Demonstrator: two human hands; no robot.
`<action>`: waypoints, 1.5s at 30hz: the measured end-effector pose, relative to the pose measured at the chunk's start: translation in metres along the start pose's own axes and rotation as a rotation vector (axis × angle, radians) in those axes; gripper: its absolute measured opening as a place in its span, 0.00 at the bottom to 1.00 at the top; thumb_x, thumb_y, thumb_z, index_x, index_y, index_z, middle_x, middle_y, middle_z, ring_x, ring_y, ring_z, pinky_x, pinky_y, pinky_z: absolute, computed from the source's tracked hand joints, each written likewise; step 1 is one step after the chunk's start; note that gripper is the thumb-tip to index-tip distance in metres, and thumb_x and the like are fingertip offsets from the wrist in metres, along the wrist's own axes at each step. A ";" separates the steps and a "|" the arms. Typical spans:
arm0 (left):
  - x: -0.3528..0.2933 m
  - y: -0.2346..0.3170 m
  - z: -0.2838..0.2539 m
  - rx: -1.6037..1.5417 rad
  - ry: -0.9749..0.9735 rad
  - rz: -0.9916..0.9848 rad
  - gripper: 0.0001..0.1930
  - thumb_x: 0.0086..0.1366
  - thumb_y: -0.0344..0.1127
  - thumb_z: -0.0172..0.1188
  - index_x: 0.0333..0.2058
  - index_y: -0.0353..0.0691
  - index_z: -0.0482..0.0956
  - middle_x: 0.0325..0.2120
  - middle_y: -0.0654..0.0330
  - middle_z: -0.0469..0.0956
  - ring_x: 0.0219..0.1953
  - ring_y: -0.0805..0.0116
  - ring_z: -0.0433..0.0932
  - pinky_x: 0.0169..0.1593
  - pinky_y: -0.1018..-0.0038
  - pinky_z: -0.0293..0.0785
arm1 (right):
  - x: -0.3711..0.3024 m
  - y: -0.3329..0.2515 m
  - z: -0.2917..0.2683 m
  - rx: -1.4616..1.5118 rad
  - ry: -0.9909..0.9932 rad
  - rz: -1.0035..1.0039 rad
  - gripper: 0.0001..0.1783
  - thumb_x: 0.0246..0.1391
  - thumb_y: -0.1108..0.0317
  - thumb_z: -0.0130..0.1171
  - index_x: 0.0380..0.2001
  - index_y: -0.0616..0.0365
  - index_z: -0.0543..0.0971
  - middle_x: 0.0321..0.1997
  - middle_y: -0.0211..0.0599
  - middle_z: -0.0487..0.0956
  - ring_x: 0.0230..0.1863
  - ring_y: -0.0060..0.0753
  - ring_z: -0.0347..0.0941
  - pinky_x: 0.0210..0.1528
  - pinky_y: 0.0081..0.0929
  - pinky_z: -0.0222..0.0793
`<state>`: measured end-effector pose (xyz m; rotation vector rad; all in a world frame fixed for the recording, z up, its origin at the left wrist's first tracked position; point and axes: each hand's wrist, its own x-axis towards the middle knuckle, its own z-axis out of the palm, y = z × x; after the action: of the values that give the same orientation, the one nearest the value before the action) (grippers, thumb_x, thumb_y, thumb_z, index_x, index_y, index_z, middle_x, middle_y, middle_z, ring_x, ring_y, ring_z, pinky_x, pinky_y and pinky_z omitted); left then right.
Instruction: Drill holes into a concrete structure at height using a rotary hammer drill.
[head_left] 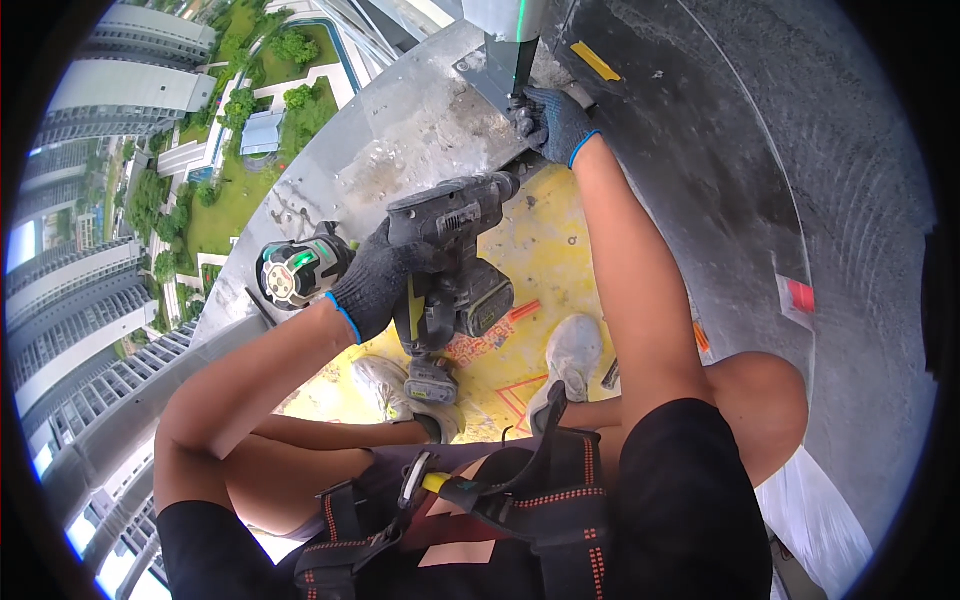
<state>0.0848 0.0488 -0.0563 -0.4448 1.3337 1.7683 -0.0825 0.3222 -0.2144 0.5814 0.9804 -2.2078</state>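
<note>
My left hand (pixel 385 275), in a dark knit glove with a blue cuff, is closed around the grip of a dusty black cordless rotary hammer (pixel 447 212). The tool points up and right, its battery (pixel 488 300) low on its right side. My right hand (pixel 560 125), gloved alike, has its fingers curled at the foot of a post (pixel 510 65), by a flat metal base plate (pixel 482 75). What those fingers pinch is too small and dark to name. Below the rotary hammer, another battery-powered tool (pixel 432 380) stands between my shoes, partly hidden.
A laser level (pixel 298 272) glowing green sits left of my left hand, on the dusty concrete ledge (pixel 390 140). Beyond the ledge, lawns and buildings lie far below. A dark wall (pixel 720 130) curves along the right. Yellow marked flooring (pixel 545 240) lies under my shoes.
</note>
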 end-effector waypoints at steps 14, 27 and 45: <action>-0.011 0.101 0.023 0.185 0.121 0.178 0.26 0.61 0.27 0.60 0.60 0.37 0.73 0.45 0.57 0.82 0.38 0.68 0.82 0.39 0.75 0.80 | 0.043 0.024 -0.013 0.235 -0.112 -0.159 0.12 0.68 0.68 0.45 0.33 0.58 0.76 0.21 0.25 0.70 0.16 0.11 0.63 0.15 0.10 0.59; -0.001 0.118 -0.017 0.351 0.137 0.113 0.25 0.62 0.29 0.59 0.59 0.35 0.73 0.42 0.56 0.82 0.36 0.66 0.83 0.36 0.73 0.82 | 0.037 0.028 0.007 0.414 0.124 -0.217 0.11 0.68 0.70 0.51 0.29 0.55 0.77 0.21 0.23 0.70 0.18 0.11 0.64 0.18 0.07 0.62; 0.021 0.160 -0.026 0.516 0.112 -0.027 0.26 0.62 0.32 0.60 0.59 0.33 0.74 0.39 0.56 0.82 0.35 0.63 0.83 0.38 0.72 0.81 | 0.051 0.034 0.000 0.518 0.201 -0.296 0.10 0.59 0.66 0.62 0.24 0.53 0.76 0.19 0.28 0.71 0.16 0.16 0.66 0.16 0.15 0.61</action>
<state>-0.0599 0.0236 0.0163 -0.2720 1.7829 1.3215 -0.0940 0.2854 -0.2622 0.9550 0.6095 -2.7336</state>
